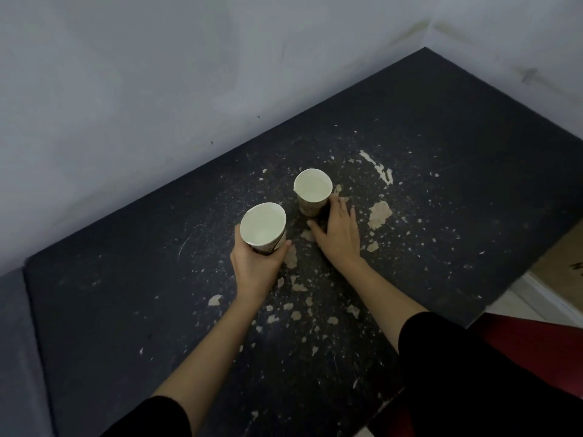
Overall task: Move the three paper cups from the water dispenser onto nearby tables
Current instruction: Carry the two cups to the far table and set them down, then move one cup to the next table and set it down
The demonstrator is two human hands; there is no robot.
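Two white paper cups with brown print are over a dark, chipped table. My left hand grips the nearer cup around its lower half; whether its base touches the table I cannot tell. The farther cup stands upright on the table, mouth up and empty. My right hand is beside this cup, fingers spread and resting against its right side and base, thumb on the table in front of it. A third cup is not in view.
The table fits into a corner of white walls. Paint flakes cover its middle. A grey surface adjoins its left end. Past its right edge are a red object and a light floor.
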